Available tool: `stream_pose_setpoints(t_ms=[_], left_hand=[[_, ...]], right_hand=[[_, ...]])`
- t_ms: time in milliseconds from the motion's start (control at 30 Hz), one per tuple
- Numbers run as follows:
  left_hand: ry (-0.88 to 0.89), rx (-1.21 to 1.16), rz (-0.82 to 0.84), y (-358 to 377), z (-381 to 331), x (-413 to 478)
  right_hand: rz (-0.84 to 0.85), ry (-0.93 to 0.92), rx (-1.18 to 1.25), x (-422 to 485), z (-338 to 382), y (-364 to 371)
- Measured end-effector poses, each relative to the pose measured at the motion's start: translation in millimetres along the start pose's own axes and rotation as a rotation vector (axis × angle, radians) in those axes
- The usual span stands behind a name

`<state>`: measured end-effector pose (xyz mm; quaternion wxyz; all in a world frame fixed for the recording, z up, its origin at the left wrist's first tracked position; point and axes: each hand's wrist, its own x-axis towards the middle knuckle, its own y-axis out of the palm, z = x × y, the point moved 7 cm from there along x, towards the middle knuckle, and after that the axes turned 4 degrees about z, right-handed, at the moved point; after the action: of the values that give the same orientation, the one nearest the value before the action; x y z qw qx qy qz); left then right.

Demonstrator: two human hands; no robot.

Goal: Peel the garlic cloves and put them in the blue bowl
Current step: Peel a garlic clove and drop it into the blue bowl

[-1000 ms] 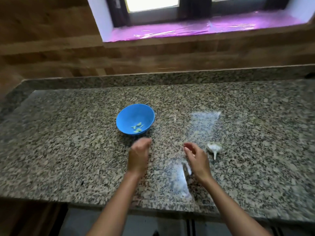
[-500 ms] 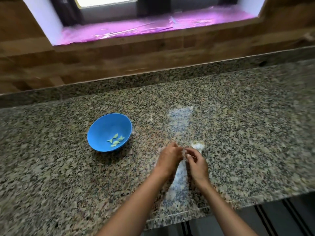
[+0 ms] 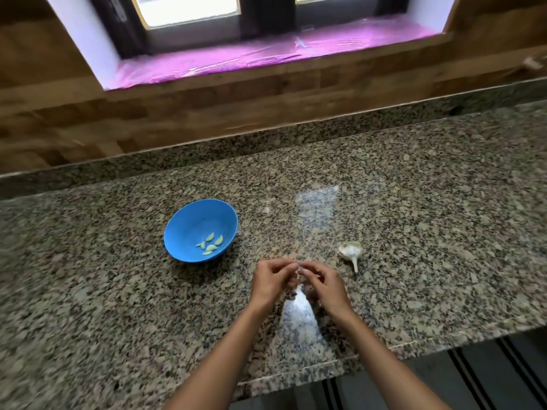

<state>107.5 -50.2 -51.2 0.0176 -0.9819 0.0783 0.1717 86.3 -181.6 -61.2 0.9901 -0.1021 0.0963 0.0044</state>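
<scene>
A blue bowl (image 3: 189, 229) stands on the granite counter (image 3: 414, 220) and holds several peeled garlic cloves (image 3: 210, 243). My left hand (image 3: 270, 281) and my right hand (image 3: 324, 284) meet just right of and nearer than the bowl. Their fingertips pinch a small pale garlic clove (image 3: 299, 267) between them; it is mostly hidden by the fingers. The rest of the garlic bulb (image 3: 351, 251), white with a stem pointing toward me, lies on the counter just right of my right hand.
A low granite backsplash and a wooden wall run along the back of the counter. Above them is a window sill (image 3: 266, 54) covered in pink film. The counter's front edge runs close below my forearms.
My left hand moved from beside the bowl over to my right hand, and both now pinch a clove together. The bulb lies apart from my right hand. The camera view shifted.
</scene>
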Motion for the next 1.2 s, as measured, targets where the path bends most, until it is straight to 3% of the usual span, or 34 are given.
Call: stream_pose_setpoints(t_ms=[200,367,500,567,667,867,933,967,1033,1100,1167,1200], left_hand=[[0.078,0.209,0.051,-11,-13,-18],[0.222,0.367,0.164,-12,-24,-32],[0.428,0.963,0.126,-2,-28,-38],[0.444,1.073,0.167,3,-25,-39],[0.286,0.896,0.234,1,-18,-36],[-0.281,-0.138,0.282,4,14,-42],[-0.212,-0.021,0.233,0,13,-40],[-0.064,0.211,0.205,-3,6,-38],[0.324,0.658,0.124,-5,-11,-39],[0.693,0.869,0.074,-6,-22,-48],[0.88,0.974,0.072,-6,-17,-49],[0.838,0.954,0.061,-6,-15,-46]], right_hand=[[0.331,0.01,-0.096,2,13,13],[0.544,0.048,-0.008,-10,24,17],[0.372,-0.12,-0.369,-5,31,12],[0.316,-0.271,-0.489,-5,36,12],[0.302,-0.511,-0.628,-10,42,15],[0.208,-0.776,-0.904,-16,58,17],[0.236,-0.575,-0.92,-9,53,17],[0.317,-0.353,-0.74,-6,45,15],[0.497,0.075,-0.159,-11,27,17],[0.629,0.361,0.229,-22,13,25],[0.658,0.501,0.452,-30,7,29],[0.632,0.474,0.442,-30,9,29]])
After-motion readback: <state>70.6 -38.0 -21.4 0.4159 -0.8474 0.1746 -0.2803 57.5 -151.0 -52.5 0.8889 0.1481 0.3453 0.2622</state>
